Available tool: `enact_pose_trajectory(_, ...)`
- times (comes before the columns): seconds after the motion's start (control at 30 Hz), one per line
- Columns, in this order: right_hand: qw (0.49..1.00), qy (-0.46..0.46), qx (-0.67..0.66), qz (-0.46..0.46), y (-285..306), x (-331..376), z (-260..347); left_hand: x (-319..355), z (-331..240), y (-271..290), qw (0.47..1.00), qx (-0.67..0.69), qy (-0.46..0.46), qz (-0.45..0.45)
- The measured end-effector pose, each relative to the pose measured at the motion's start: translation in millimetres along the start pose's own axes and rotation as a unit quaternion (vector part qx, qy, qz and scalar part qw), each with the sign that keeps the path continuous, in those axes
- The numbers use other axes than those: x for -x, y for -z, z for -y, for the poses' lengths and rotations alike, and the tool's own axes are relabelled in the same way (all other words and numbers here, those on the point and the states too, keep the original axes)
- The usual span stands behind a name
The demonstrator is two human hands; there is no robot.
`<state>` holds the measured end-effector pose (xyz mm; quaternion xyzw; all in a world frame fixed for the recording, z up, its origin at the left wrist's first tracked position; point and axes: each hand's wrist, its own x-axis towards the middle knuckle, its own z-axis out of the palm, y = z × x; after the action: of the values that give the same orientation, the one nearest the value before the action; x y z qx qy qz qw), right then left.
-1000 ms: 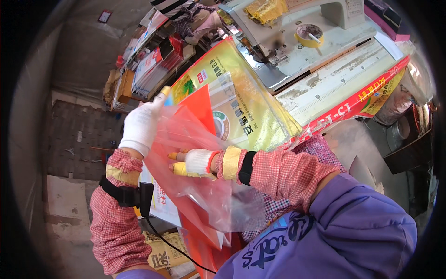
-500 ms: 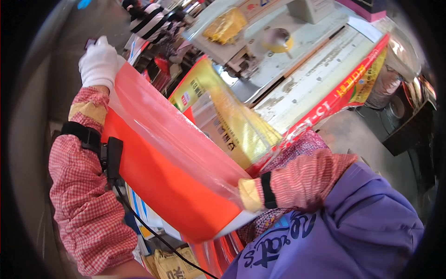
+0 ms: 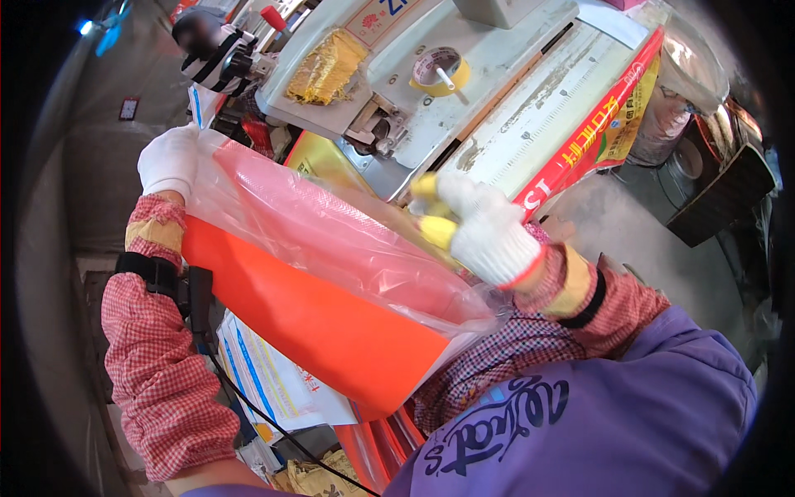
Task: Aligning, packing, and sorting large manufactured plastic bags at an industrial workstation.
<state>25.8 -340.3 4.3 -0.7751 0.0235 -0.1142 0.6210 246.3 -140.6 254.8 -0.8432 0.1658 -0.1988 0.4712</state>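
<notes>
My left hand, in a white knit glove, is closed on the far left end of a red bag. A clear plastic liner sticks out along the bag's upper edge. The bag slants down across my lap toward the right. My right hand, gloved in white with yellow fingertips, hovers above the liner's right part. Its thumb and fingers are apart with nothing seen between them, though the fingertips are somewhat blurred. Behind the red bag, a yellow printed bag lies partly hidden beside the sewing machine.
On the machine sit a tape roll and a yellow bundle. A red and yellow printed bag hangs along the table's near edge. White printed sheets lie below the red bag. Another person is at far left.
My right hand has left the red bag's near right end and risen up and away, fingers apart. The left hand keeps its grip. The bag's liner now bulges looser, and the view has shifted.
</notes>
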Motion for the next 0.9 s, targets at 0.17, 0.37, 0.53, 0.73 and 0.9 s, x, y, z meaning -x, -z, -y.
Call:
enact_pose_trajectory(0.17,0.978,-0.061,0.097,0.177,-7.9,-45.9,18.2,-5.8,-8.7,-1.2,0.998,-0.027,-0.050,0.000)
enact_pose_trajectory(0.37,0.996,0.044,-0.017,0.080,-12.9,-16.2,27.1,-3.7,-7.2,-4.4,0.998,-0.034,-0.051,0.009)
enact_pose_trajectory(0.53,0.983,-0.061,-0.004,0.173,-29.0,-23.8,16.6,-0.1,-16.8,6.3,0.999,-0.021,-0.039,0.025)
enact_pose_trajectory(0.73,0.942,-0.034,0.093,0.321,-30.9,-48.3,27.2,-12.9,12.8,3.1,0.985,0.101,0.069,0.119)
enact_pose_trajectory(0.9,0.961,0.120,0.093,0.230,-52.6,-27.5,45.4,-53.7,27.4,-19.3,0.945,-0.160,-0.168,0.232)
